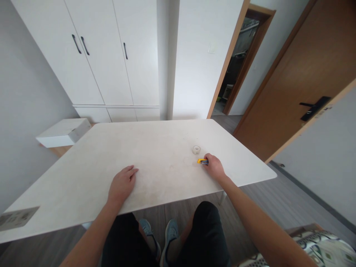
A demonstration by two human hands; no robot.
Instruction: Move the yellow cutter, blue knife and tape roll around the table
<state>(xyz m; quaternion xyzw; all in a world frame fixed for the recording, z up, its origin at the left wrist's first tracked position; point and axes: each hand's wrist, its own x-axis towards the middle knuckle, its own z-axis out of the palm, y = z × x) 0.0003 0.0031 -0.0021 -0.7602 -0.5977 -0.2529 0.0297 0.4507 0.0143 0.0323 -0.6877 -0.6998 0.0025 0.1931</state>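
Observation:
My right hand is closed around a small utility knife, yellow with a blue-grey part, near the right side of the white table. The knife's yellow end sticks out to the left of my fingers; the rest is hidden in my grip. Just beyond the knife, a roll of clear tape lies flat on the tabletop. My left hand rests on the table near its front edge, fingers loosely extended and nothing in them.
A printed grey label lies at the table's left front corner. Past the left edge stands a white box. White cabinets line the back, and a wooden door stands on the right. A patterned cloth is at lower right.

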